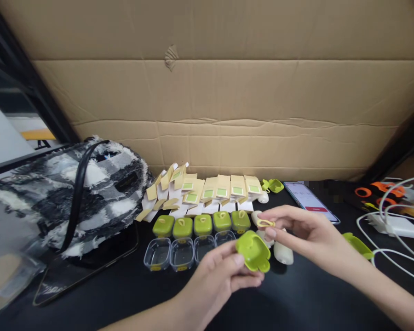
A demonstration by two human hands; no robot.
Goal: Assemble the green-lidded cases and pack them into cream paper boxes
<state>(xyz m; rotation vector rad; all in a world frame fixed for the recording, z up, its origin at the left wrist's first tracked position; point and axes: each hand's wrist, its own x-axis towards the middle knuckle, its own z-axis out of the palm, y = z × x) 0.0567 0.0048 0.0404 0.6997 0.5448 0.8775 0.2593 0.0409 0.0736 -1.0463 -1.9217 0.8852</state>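
Note:
My left hand [224, 271] grips a green scalloped plastic lid [253, 252], its hollow side turned up. Just above it, my right hand [300, 230] pinches a small pale yellow loop [266, 223] between thumb and fingertips. Cream rounded pieces [283, 253] lie under and behind my right hand, partly covered by it. Beyond my hands stands a row of small boxes with green lids [203, 225], each with a pale loop on top. In front of them are clear open plastic boxes [181, 254], the rightmost partly behind my left hand.
Folded paper cards [222, 191] lean in a row at the back. A shaggy checked bag [103, 193] sits left. Toward the right are a phone [310, 202], another green lid [359, 246], white cables [393, 230] and orange-handled scissors [386, 193]. A cardboard wall [221, 101] closes off the rear.

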